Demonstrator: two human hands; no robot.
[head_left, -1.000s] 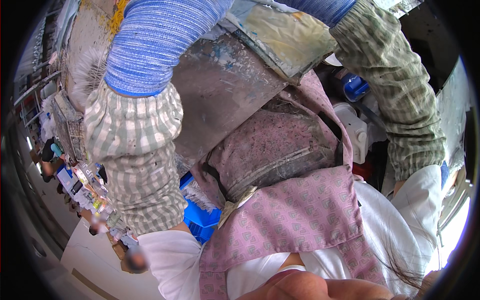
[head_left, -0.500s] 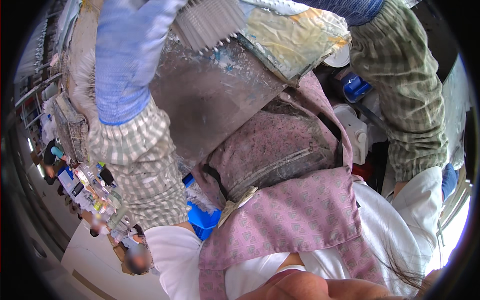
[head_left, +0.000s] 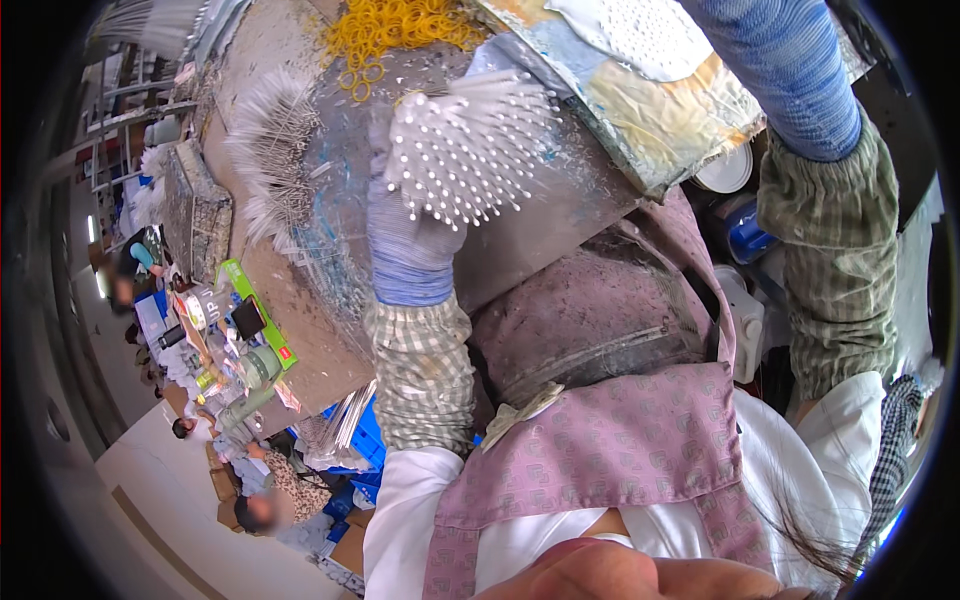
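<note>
Gripping white stick bundle [head_left: 470, 150], left hand [head_left: 405, 215], bench edge.

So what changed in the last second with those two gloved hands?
The left hand swung from the upper left in toward the middle of the metal worktop and now holds a bundle of thin white sticks, ends toward the camera. The right forearm stays stretched up at the right, hand out of view. The pink apron is unchanged.

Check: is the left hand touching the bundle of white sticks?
Touching. The head view shows the gloved left hand wrapped around the white stick bundle, whose ends fan out above the fingers.
</note>
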